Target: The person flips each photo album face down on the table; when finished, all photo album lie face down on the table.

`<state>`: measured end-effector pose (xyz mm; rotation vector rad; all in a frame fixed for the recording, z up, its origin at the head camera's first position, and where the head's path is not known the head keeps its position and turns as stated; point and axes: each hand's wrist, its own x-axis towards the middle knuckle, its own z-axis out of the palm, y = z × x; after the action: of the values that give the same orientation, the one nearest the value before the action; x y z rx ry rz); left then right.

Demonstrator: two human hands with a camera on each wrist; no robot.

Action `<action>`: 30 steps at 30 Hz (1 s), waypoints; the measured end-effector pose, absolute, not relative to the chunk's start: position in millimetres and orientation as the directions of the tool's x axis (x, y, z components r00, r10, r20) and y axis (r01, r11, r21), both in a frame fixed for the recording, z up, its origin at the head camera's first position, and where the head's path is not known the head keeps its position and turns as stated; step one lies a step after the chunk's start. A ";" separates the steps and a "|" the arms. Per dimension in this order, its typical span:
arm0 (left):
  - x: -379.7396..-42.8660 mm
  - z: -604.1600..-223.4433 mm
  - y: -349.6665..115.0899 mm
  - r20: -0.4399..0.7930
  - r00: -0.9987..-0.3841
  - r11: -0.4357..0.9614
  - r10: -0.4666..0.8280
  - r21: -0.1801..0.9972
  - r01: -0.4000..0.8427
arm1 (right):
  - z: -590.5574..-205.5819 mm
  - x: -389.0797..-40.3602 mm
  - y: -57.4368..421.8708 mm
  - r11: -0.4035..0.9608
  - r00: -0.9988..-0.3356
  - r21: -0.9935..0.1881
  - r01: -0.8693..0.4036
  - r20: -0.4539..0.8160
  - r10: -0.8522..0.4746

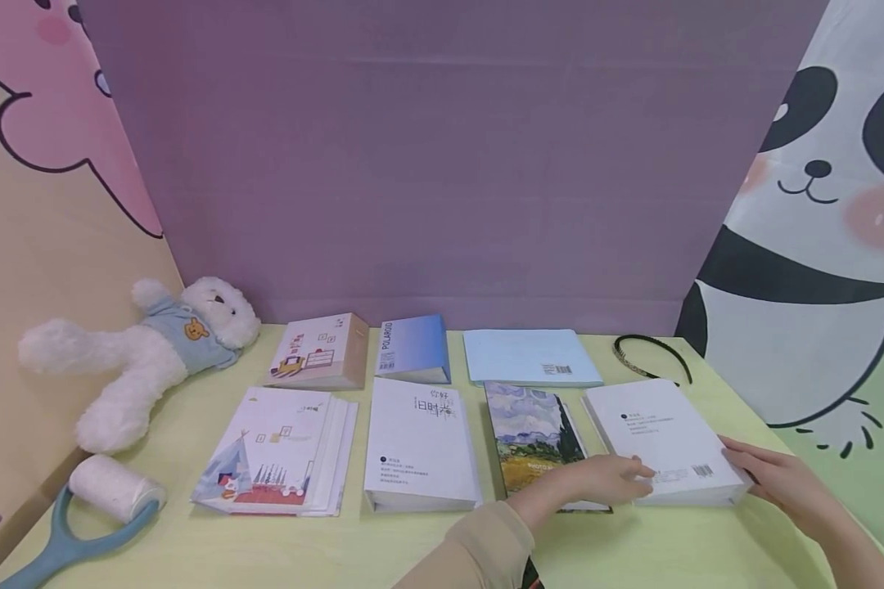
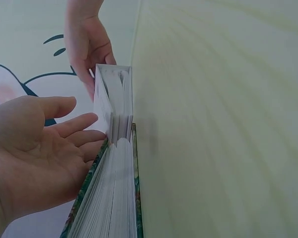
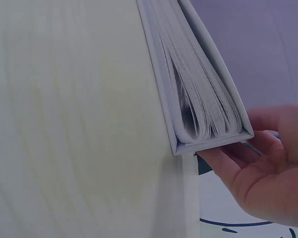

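Note:
A white photo album (image 1: 666, 438) with small print and a barcode lies on the table at the right. My right hand (image 1: 788, 487) grips it at its spine edge; in the right wrist view the fingers (image 3: 221, 161) bend around the thick spine, and page ends show between the covers. My left hand (image 1: 597, 481) reaches over a photo album with a painted landscape cover (image 1: 534, 433), its fingertips by the white album's near left corner. In the left wrist view the left palm (image 2: 44, 153) faces up, fingers loosely extended, beside the painted album's page block (image 2: 109, 193).
To the left are more albums: a white one (image 1: 420, 446), one with a tent drawing (image 1: 265, 450), a beige-spined one (image 1: 317, 352), a blue one (image 1: 412, 348) and a pale blue one (image 1: 530, 356). A headband (image 1: 651, 348), a plush bear (image 1: 184, 343) and a lint roller (image 1: 114, 491) lie around.

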<state>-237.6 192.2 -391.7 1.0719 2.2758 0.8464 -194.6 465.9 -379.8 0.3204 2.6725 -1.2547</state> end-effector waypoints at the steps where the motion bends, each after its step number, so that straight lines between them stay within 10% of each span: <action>1: -238.0 -391.6 192.2 -0.163 -0.576 0.502 0.801 0.706 0.500 | -380.0 -195.2 465.3 0.620 -0.962 -0.738 0.265 -0.244 0.120; 21: -241.1 -396.7 190.0 -0.193 -0.573 0.462 0.796 0.805 0.371 | -379.9 -201.2 463.1 0.668 -0.978 -0.715 0.208 -0.164 0.129; 30: -243.5 -394.6 186.2 -0.133 -0.591 0.457 0.796 0.772 0.442 | -371.3 -197.4 452.3 0.817 -0.972 -0.560 0.137 0.085 0.221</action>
<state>-243.5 186.2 -394.6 1.0329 2.2274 0.9751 -197.4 452.3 -371.3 0.3104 3.1335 -0.9474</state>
